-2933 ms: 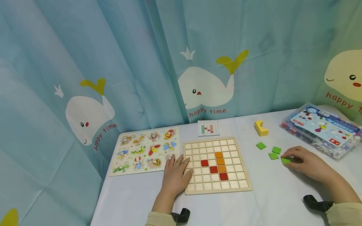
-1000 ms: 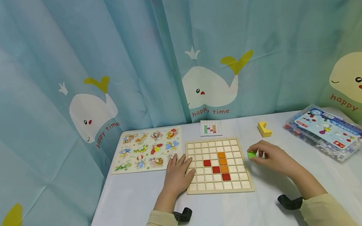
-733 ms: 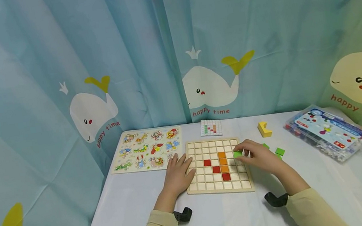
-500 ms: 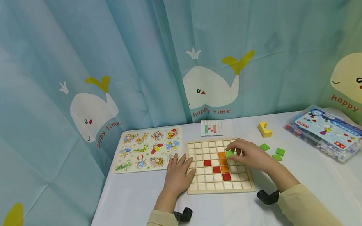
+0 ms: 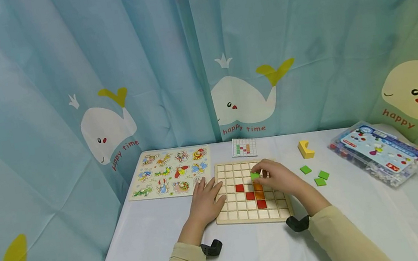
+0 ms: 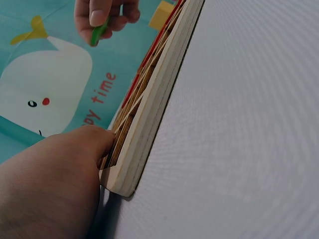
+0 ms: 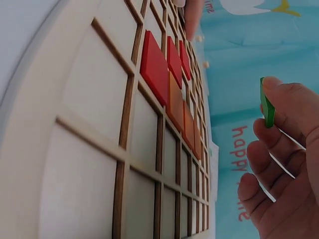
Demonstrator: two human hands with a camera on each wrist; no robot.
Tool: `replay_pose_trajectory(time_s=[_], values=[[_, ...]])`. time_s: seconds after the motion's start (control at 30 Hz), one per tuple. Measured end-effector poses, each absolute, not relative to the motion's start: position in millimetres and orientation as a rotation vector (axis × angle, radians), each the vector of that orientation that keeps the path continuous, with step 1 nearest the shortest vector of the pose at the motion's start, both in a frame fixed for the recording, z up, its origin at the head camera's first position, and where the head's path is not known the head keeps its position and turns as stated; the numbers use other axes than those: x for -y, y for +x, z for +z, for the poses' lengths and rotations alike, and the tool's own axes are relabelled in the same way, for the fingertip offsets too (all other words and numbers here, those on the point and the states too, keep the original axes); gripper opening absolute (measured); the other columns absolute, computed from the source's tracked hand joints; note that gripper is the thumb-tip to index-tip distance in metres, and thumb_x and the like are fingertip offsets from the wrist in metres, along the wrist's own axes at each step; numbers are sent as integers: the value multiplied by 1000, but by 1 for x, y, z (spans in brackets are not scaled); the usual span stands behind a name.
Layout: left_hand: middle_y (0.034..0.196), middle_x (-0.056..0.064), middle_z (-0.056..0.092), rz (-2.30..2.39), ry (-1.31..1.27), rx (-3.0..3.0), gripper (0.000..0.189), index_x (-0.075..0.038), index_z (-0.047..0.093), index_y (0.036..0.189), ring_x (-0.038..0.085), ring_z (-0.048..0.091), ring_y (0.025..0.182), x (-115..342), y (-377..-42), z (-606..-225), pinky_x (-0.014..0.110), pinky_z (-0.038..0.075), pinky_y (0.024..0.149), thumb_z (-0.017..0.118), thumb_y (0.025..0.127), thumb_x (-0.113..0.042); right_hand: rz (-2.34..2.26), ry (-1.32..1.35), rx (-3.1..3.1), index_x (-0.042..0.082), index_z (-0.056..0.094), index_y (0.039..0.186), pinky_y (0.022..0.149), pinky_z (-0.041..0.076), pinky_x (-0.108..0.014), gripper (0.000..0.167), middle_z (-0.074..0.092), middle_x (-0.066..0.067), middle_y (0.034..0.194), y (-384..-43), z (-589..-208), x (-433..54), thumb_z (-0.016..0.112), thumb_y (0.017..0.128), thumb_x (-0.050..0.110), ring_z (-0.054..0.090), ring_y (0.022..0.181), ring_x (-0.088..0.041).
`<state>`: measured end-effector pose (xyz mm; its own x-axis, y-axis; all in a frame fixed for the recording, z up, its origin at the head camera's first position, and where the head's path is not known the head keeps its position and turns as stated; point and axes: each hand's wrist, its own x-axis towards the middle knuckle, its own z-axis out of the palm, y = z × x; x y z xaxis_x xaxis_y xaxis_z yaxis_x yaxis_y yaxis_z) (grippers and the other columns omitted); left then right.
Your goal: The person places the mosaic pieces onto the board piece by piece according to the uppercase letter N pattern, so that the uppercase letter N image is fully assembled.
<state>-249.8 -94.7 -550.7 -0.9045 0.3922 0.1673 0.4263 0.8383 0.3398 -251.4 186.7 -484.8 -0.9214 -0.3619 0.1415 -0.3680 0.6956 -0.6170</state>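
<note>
My right hand [image 5: 280, 177] pinches a green square tile [image 7: 267, 103] between thumb and forefinger. In the right wrist view it is held raised off the wooden grid board [image 7: 75, 189]; in the head view the tile overlaps the top of the orange column. My left hand [image 5: 204, 202] rests with straight fingers at the board's left edge, thumb on its frame. Red tiles [image 5: 239, 188] in a diagonal and orange tiles [image 5: 259, 194] in a column sit in the board's cells. Several loose green tiles [image 5: 320, 181] lie on the table right of the board.
A card [image 5: 244, 147] with a coloured grid pattern lies behind the board. Left of it is an insect picture puzzle [image 5: 166, 172]. A yellow block [image 5: 305, 150] and a clear plastic box [image 5: 380, 151] with a printed lid stand at the right. A whale-print curtain [image 5: 165, 64] hangs behind.
My right hand has picked up a green tile from the loose ones and carried it left over the board, to above the orange column. My left hand has stayed at the board's edge.
</note>
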Motion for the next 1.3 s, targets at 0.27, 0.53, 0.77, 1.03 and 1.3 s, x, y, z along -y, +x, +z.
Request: replay_pose_trajectory(time_s=[0.27,0.53,0.77,1.03,1.3], values=[[157,4,41,-575,-653,2934,51,-22,50,146,34,19,153,95,-251,-552,51,11,126,49,100,-45,1104,626,2882,17,68,109,72,48,-28,20,63,1,104,-260,-490,-176,72,91,25,53,86,-16],[157,4,41,-584,-654,2936,51,-23,50,146,34,19,153,95,-250,-551,51,11,126,49,101,-45,1136,589,2889,15,69,110,70,48,-29,23,63,0,105,-266,-494,-164,73,91,27,52,85,-15],[157,3,41,-562,-655,2939,51,-23,50,147,34,19,153,95,-251,-552,51,11,126,47,101,-46,1154,533,2917,17,70,111,76,50,-31,25,64,1,106,-271,-498,-151,74,90,30,54,87,-16],[157,4,41,-556,-659,2940,51,-23,50,147,34,19,153,95,-251,-551,51,11,126,47,101,-46,1117,492,2955,16,72,111,76,51,-30,25,65,2,103,-277,-504,-136,73,91,29,56,86,-14],[158,2,40,-536,-655,2953,52,-25,49,148,33,18,153,95,-252,-551,51,10,127,46,101,-48,1055,456,2983,17,74,107,79,54,-31,23,65,4,98,-287,-512,-122,75,88,32,58,85,-12]])
